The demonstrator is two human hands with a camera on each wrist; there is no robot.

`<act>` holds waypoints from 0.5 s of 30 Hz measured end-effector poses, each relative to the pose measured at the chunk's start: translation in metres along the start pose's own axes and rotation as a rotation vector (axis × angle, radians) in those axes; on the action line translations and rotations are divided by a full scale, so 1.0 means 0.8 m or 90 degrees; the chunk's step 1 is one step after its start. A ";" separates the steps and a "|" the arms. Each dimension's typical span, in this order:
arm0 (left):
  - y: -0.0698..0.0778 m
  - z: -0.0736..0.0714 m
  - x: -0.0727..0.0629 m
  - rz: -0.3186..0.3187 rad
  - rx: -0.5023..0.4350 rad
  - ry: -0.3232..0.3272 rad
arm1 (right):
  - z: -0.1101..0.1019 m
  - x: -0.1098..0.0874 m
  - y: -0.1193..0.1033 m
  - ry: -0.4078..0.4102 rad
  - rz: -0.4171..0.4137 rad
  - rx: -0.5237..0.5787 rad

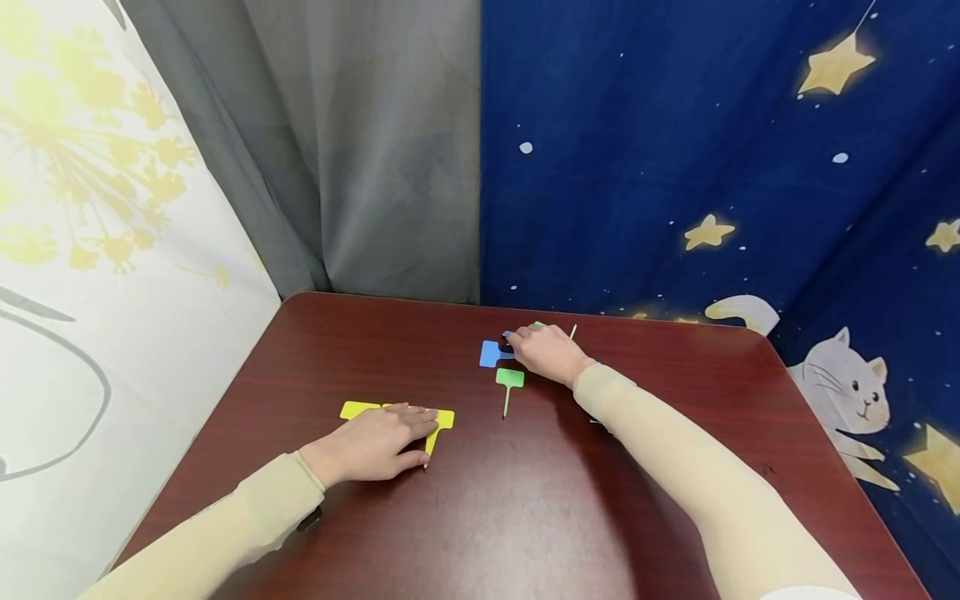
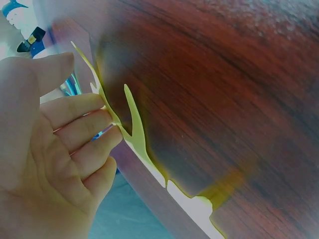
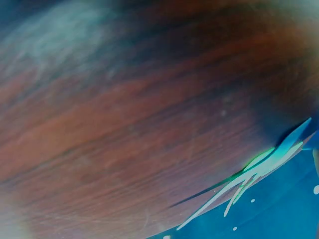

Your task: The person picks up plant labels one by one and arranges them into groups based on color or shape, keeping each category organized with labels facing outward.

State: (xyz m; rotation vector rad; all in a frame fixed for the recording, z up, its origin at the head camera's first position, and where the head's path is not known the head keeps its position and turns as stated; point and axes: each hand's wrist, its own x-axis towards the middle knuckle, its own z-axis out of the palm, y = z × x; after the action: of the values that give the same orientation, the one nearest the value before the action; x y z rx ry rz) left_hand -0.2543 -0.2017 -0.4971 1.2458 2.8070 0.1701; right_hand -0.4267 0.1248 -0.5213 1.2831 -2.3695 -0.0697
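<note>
My left hand (image 1: 382,440) lies over a row of yellow T-shaped plant labels (image 1: 446,418), its extended fingers touching their heads. In the left wrist view those fingers (image 2: 99,132) rest along the edge of the yellow labels (image 2: 139,144), whose pointed stems spread out over the table. Farther back, my right hand (image 1: 551,350) reaches down with its fingertips at a small blue piece (image 1: 507,334). A blue plant label (image 1: 489,353) lies beside it, its stem running under the hand. The right fingers' undersides are hidden, so I cannot tell whether they pinch the blue piece.
A green plant label (image 1: 510,379) lies between the hands, stem toward me. Another green label (image 1: 540,323) shows partly behind the right hand, near a pale green stem (image 1: 573,332). The dark red table (image 1: 480,517) meets grey and blue curtains (image 1: 630,167) at its back edge.
</note>
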 end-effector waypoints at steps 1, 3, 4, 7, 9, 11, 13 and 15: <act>-0.001 0.000 0.000 0.000 0.002 0.000 | -0.001 -0.001 0.001 0.006 0.001 0.004; -0.001 -0.001 0.001 0.000 0.005 -0.002 | -0.004 -0.002 0.002 0.013 0.002 0.016; -0.002 -0.001 0.001 -0.001 0.005 -0.003 | -0.006 -0.003 0.002 0.013 0.002 0.020; -0.002 -0.002 0.002 -0.003 0.000 -0.006 | -0.011 -0.005 0.001 0.017 -0.002 0.034; -0.001 -0.002 0.002 -0.005 -0.003 -0.008 | -0.014 -0.005 -0.001 0.017 -0.009 0.040; -0.001 -0.003 0.003 -0.007 -0.005 -0.008 | -0.017 -0.005 -0.004 0.018 -0.015 0.043; -0.001 -0.004 0.003 -0.010 -0.003 -0.009 | -0.020 -0.004 -0.006 0.017 -0.019 0.045; 0.000 -0.004 0.004 -0.014 -0.002 -0.009 | -0.023 -0.004 -0.009 0.011 -0.018 0.050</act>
State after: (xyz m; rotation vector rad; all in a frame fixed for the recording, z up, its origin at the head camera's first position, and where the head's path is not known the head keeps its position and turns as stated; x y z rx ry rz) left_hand -0.2567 -0.1998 -0.4941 1.2096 2.8066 0.1650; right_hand -0.4124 0.1265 -0.5078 1.3474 -2.3605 0.0259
